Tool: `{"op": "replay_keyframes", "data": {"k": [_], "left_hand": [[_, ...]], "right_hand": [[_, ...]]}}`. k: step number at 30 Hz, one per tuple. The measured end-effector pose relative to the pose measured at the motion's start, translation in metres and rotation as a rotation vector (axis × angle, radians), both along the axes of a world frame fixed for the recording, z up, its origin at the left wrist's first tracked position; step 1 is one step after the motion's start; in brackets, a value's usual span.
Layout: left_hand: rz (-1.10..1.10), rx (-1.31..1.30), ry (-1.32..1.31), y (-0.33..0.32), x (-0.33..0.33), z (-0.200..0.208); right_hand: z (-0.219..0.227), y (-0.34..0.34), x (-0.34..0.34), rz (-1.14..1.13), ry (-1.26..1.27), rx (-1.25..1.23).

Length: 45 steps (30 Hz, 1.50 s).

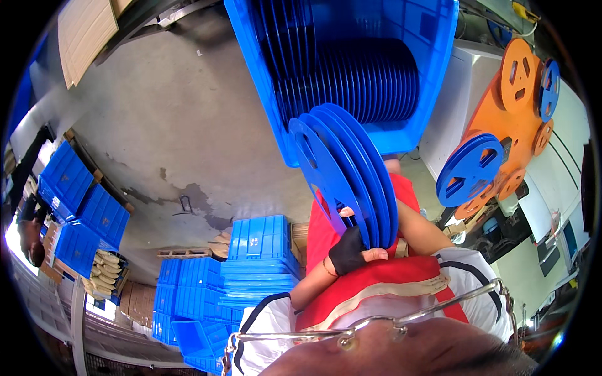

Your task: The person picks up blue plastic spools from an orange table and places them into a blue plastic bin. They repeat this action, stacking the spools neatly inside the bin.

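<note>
Against my front I hold several blue plastic reels [338,178] with slotted discs, standing on edge side by side. My left hand [348,252], in a black fingerless glove, is closed on their lower edge. Its thumb lies along the near side, and fingertips show at an opening in the nearest disc. My right forearm [423,229] runs up behind the farthest disc, which hides the right hand's fingers. Just beyond the reels stands a blue plastic crate [433,119], with rows of dark blue reels [370,81] packed upright inside.
To the right, an orange machine panel [501,125] carries a blue reel [470,169] and several orange discs. Blue crates [257,238] are stacked at lower left, with more crates [81,194] farther left. Cardboard [84,37] stands at upper left; another person [30,232] is at the far left.
</note>
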<state>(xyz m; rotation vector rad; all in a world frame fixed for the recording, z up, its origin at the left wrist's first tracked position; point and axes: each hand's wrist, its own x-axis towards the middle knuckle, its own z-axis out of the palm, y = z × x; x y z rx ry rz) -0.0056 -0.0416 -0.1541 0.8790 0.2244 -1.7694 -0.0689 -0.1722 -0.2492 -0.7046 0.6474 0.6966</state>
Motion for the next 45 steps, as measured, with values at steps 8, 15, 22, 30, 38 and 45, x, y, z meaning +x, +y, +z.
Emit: {"op": "replay_keyframes", "data": {"k": [8,15,22,30,38,45], "left_hand": [[0.172,0.205,-0.802,0.019,0.002,0.010],[0.136,0.594,-0.581,0.079,-0.096,-0.049],[0.096,0.666,-0.498,0.093,-0.127,-0.064],[0.132,0.728,-0.470,0.099,-0.146,-0.075],[0.058,0.718,-0.612,0.091,-0.169,-0.081],[-0.055,0.676,-0.785,0.082,-0.214,-0.084]], "right_hand": [[-0.006,-0.038,0.012,-0.137,0.094,-0.128],[-0.054,-0.090,0.083,-0.219,0.168,-0.311],[-0.085,-0.084,0.107,-0.091,0.279,-0.317],[-0.134,-0.070,0.073,-0.617,0.221,-0.053],[-0.104,-0.047,-0.058,-0.472,0.270,-0.332],[-0.028,-0.027,-0.194,-0.421,0.110,-0.554]]}}
